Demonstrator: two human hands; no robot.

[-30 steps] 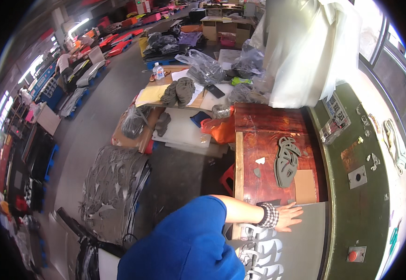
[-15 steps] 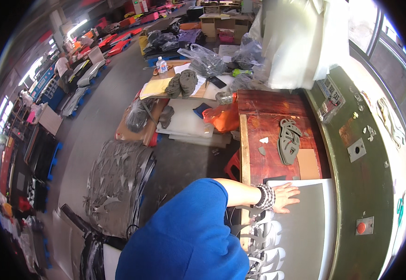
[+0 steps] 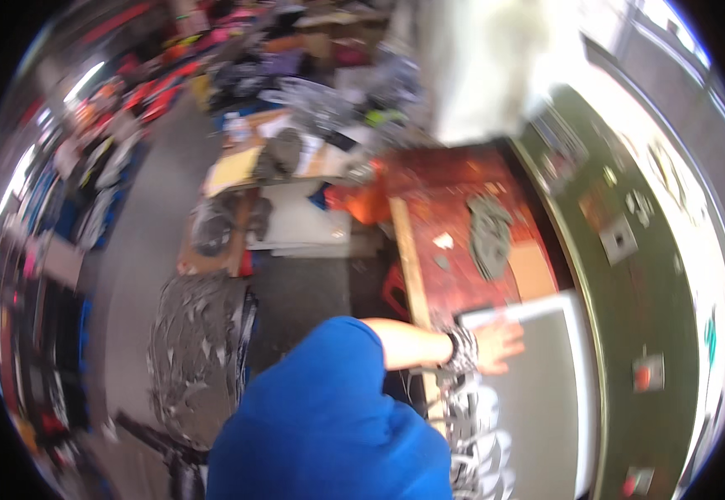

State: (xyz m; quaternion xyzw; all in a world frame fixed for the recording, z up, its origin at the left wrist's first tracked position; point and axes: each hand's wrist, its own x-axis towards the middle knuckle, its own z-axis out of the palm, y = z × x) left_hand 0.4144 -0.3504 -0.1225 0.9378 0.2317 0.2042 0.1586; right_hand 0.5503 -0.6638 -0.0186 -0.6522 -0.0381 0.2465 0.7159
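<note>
Left hand [image 3: 498,343]: bare, palm down, fingers spread, laid at the far left corner of the sheet; blurred. Right hand: outside the view, state cannot be told.

Black-and-white patterned wristband [image 3: 462,348]: on the left wrist, below a blue fabric sleeve [image 3: 321,417].

Flat grey rectangular sheet [image 3: 537,392]: near right, on a larger white board [image 3: 581,400] showing along its far and right edges.

Curved grey-and-white cut pieces [image 3: 486,450]: in a row along the sheet's left side.

Reddish-brown wooden tabletop [image 3: 437,208]: beyond the sheet, bearing strappy grey sole-shaped pieces [image 3: 489,237] and, nearer, a tan rectangular card [image 3: 532,270].

Green machine panel [image 3: 642,292]: along the right, with a red button [image 3: 648,378].

Grey stack of cut-out sheets [image 3: 196,358]: left, well apart from the hand.
</note>
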